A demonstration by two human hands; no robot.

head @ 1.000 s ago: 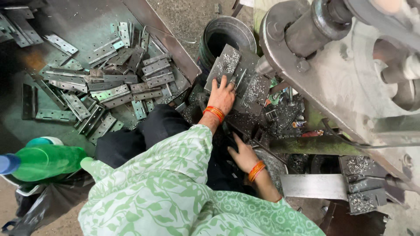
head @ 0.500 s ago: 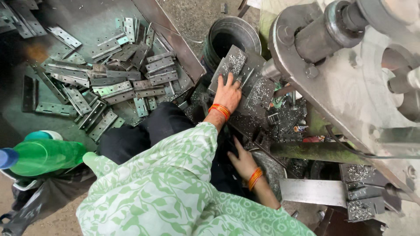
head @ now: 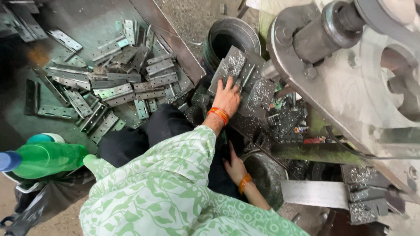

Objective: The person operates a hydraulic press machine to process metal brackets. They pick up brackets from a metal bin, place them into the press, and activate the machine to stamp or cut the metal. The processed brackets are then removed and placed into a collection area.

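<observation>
Where a stack of grey perforated metal plates (head: 238, 70) leans beside a dark bucket (head: 227, 37), the left hand (head: 227, 96) lies flat on them, fingers spread. The right hand (head: 235, 166) rests loosely open at a round metal pan's (head: 267, 175) rim. Hinge plates (head: 109, 87) litter the green tray nearby.

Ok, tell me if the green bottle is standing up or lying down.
Lying down. The green bottle rests on its side at the lower left, its blue cap pointing left, beside the person's patterned sleeve.
</observation>
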